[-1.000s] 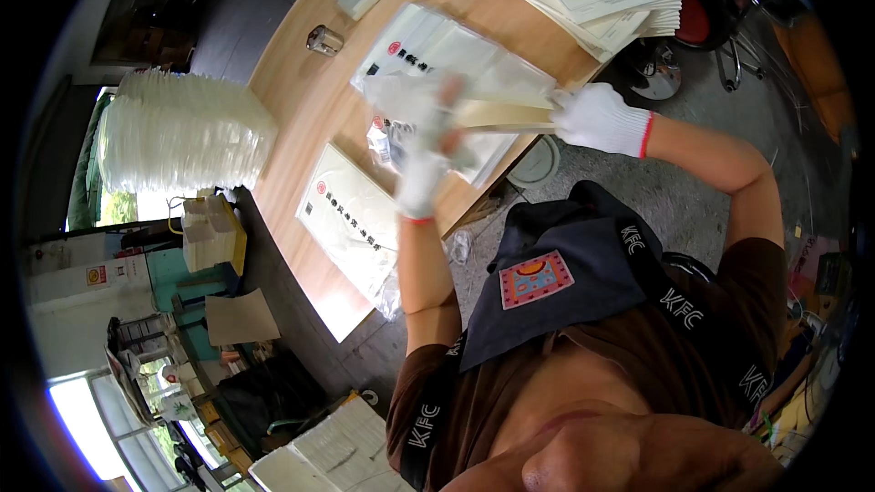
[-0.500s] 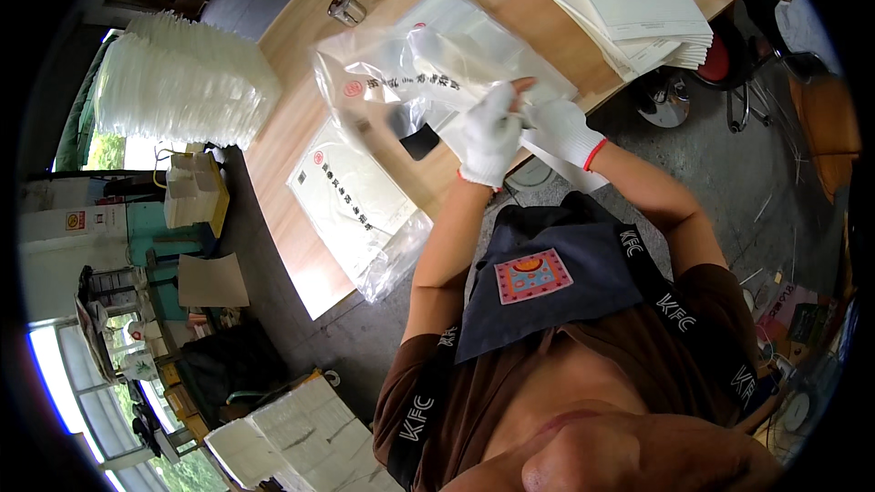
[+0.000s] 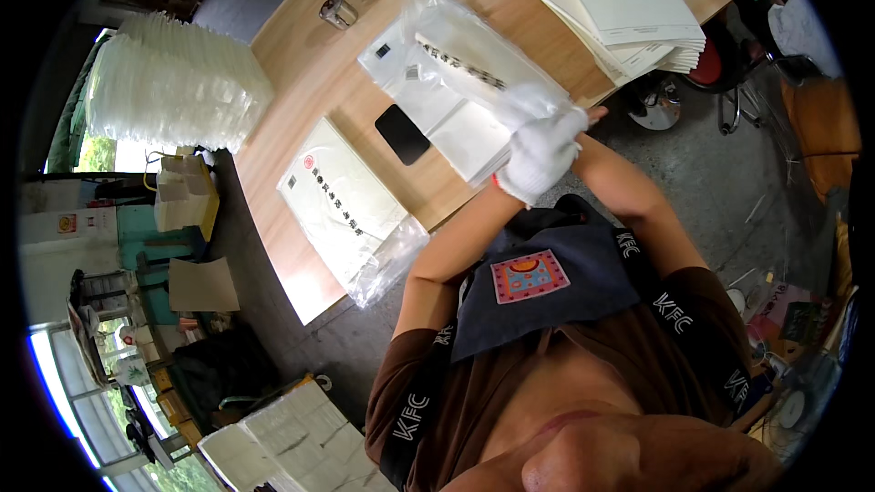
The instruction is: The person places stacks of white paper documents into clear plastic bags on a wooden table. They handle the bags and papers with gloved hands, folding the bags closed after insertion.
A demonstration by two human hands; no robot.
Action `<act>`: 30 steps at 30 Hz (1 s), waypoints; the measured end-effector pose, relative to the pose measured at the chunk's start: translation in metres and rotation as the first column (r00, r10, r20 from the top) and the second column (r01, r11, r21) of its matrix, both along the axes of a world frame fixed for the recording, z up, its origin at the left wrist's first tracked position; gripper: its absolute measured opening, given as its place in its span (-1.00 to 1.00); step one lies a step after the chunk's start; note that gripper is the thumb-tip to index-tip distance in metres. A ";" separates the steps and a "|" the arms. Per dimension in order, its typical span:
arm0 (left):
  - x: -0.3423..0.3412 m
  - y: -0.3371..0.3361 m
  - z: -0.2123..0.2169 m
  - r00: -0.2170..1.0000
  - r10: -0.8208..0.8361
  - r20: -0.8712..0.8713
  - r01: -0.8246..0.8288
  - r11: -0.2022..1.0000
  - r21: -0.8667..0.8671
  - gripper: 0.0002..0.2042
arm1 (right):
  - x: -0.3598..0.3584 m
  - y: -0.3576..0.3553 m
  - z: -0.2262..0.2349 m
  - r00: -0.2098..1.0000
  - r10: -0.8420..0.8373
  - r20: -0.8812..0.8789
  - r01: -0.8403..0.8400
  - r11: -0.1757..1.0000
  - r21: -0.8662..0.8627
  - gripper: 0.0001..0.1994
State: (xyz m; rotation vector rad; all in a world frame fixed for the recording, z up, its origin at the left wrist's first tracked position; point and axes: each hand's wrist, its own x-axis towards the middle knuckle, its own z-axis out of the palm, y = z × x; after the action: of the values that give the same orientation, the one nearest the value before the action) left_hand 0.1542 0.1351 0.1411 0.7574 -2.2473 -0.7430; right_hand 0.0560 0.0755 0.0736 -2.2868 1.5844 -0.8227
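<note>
The left hand (image 3: 540, 153), in a white glove, was above the near right end of the clear plastic sleeves (image 3: 460, 96), which lay on the table (image 3: 328, 82). The right hand (image 3: 527, 104) was partly hidden and blurred; I could not tell whether either hand gripped something. The step seemed to be handling of the film; the next move probably called for a light finger hold. The packet (image 3: 337, 210) at left bore a red round mark and a row of black characters; the black strap (image 3: 674, 312) carried white letters.
</note>
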 end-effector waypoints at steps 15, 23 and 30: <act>0.131 0.046 -0.152 0.814 0.534 0.228 -0.437 0.822 -0.364 -0.80 | -0.049 0.081 -0.057 0.879 -0.178 -0.443 0.343 0.880 0.328 -0.77; 0.162 0.152 -0.108 0.788 0.616 0.017 -0.591 0.748 0.300 -0.83 | -0.052 0.175 -0.014 0.860 0.217 -0.462 0.060 0.856 0.513 -0.74; 0.164 0.109 -0.136 0.774 0.614 0.153 -0.632 0.738 0.236 -0.81 | -0.066 0.127 -0.029 0.925 0.013 -0.381 0.124 0.934 0.334 -0.70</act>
State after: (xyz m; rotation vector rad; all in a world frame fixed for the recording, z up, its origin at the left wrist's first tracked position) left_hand 0.3179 0.2442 0.0052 1.5946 -1.7614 -0.6937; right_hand -0.0095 0.2024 0.0445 -2.2253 1.7843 -0.0799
